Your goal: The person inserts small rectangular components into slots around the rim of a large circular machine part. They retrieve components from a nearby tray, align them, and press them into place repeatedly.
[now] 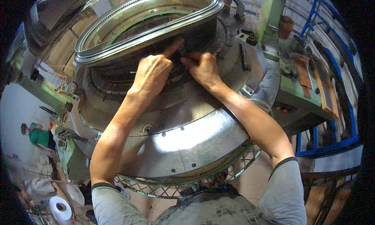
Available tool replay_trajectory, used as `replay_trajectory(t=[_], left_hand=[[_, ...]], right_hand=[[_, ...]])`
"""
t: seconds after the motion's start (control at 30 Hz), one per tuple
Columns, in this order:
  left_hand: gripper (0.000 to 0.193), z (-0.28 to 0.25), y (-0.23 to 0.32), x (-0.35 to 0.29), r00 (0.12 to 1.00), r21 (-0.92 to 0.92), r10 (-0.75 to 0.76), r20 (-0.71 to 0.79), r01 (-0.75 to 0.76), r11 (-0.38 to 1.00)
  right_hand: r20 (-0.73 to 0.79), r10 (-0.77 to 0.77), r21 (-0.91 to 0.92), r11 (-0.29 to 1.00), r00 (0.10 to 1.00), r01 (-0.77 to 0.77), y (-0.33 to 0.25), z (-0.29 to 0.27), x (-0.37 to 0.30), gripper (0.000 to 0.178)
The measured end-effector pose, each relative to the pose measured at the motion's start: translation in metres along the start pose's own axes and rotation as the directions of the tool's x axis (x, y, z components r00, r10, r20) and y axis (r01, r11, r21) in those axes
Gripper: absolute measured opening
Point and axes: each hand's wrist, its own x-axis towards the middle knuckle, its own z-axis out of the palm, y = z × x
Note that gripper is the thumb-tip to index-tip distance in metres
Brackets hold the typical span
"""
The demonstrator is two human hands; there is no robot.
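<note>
Both my hands work at the dark inner wall below the shiny ring (pixel 146 38) of a large round metal machine (pixel 168 107). My left hand (pixel 153 73) has its index finger stretched toward the wall; its other fingers curl underneath, partly hidden. Close on its right, my right hand (pixel 204 69) is closed, thumb and fingers drawn together in a pinch. Its fingertips are blurred, and what they hold cannot be made out. A few thin pale strands (pixel 181 49) show between the two hands, near the left fingertip.
A smooth metal apron (pixel 187 135) curves round the machine's near side, above a lattice guard (pixel 156 188). Loose wires (pixel 64 86) hang at the left. A green bench (pixel 300 96) and a blue rack (pixel 340 145) stand right. Far left are a person in green (pixel 39 136) and a white spool (pixel 60 213).
</note>
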Motion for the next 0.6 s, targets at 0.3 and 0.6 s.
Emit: replay_trajectory(t=[0.3, 0.6], left_hand=[[0.077, 0.006, -0.001, -0.001, 0.998, -0.166, -0.059, -0.004, 0.058, 0.984], [0.041, 0.019, 0.003, -0.007, 0.998, -0.294, 0.047, 0.043, -0.032, 0.955]], right_hand=[[0.092, 0.066, -0.197, 0.979, 0.994, -0.047, 0.014, 0.000, -0.018, 0.027], [0.270, 0.099, -0.204, 0.978, 0.958, -0.044, 0.022, -0.026, -0.035, 0.018]])
